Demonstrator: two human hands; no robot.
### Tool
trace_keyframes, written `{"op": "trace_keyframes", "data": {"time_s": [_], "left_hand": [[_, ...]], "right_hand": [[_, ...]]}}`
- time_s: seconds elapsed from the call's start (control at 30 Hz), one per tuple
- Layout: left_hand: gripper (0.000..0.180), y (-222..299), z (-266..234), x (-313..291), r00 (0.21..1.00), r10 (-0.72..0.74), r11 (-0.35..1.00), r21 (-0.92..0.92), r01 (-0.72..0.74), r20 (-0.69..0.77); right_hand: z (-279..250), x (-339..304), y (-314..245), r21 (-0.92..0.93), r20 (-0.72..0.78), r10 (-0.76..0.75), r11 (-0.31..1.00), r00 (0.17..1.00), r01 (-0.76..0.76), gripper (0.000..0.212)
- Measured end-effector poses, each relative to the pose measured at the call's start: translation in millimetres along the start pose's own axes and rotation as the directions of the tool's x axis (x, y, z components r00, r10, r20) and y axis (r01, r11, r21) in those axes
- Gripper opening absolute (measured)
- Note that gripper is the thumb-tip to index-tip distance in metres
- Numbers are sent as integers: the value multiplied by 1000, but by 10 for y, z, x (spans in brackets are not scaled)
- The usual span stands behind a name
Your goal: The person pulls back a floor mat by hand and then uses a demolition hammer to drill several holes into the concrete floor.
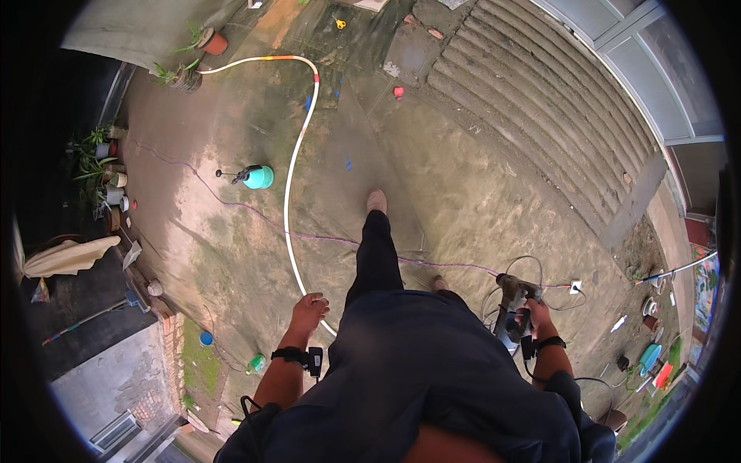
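My right hand (538,312) is closed round the handle of a dark grey and black corded power tool (510,293), which looks like a drill and hangs low at my right side. A thin cable loops round it. The tool's lower part is partly hidden by the hand and my clothing. My left hand (310,307) hangs at my left with loosely bent fingers and holds nothing. In the picture it lies right beside a long white hose (291,185), apparently above it.
A purple cord (316,238) crosses the ground beneath my legs to a white socket block (575,287). A turquoise pump sprayer (260,177) stands ahead left. Potted plants (104,150) line the left edge. Ridged soil (540,108) lies far right. Yellow scissors (340,24) lie far ahead.
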State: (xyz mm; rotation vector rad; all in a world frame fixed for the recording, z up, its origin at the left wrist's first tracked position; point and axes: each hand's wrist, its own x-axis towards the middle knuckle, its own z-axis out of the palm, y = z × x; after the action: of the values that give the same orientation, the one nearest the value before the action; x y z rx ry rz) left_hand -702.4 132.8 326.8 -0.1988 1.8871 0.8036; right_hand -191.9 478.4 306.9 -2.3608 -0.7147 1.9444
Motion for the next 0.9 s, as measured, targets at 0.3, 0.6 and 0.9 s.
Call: {"op": "trace_keyframes", "data": {"time_s": [0.3,0.6,0.9], "left_hand": [[40,2296,-781,1264,991,115,926,352,-133,72],[40,4066,-275,2228,941,304,742,582,-333,151],[31,5184,441,3000,877,304,456,752,-477,372]], "right_hand": [[1177,206,-1331,196,-12,-19,980,1000,21,31],[2226,889,-2552,198,75,-152,971,985,135,28],[2846,1337,-3178,113,45,-155,982,987,149,33]]}}
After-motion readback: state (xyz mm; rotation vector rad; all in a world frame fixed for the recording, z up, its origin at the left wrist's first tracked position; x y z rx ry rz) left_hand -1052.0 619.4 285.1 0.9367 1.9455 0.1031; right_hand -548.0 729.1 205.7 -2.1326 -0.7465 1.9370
